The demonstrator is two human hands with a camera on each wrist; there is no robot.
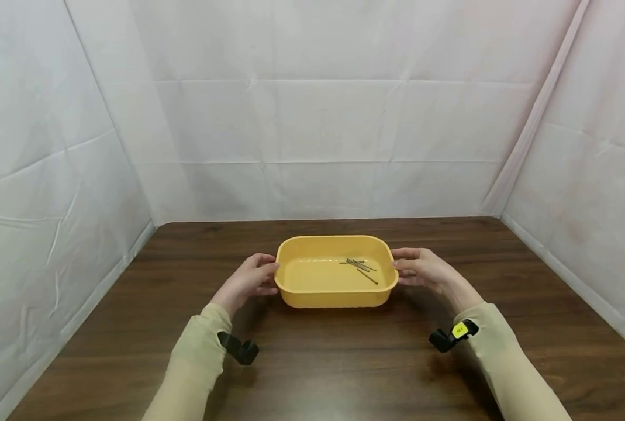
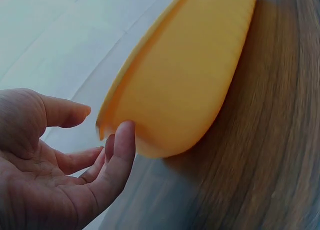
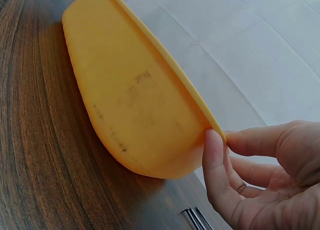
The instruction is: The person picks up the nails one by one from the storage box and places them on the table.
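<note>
Tray (image 1: 312, 295) sits flat on tabletop (image 1: 344, 362), nails (image 1: 361, 266) loose inside, left hand (image 1: 249, 280) and right hand (image 1: 423, 270) flanking its ends, relaxed fingers (image 3: 215, 160) just touching the rim, nothing gripped

Both arms stretched forward, left hand (image 1: 248, 280) and right hand (image 1: 423, 270) facing inward, fingers loosely extended.
</note>
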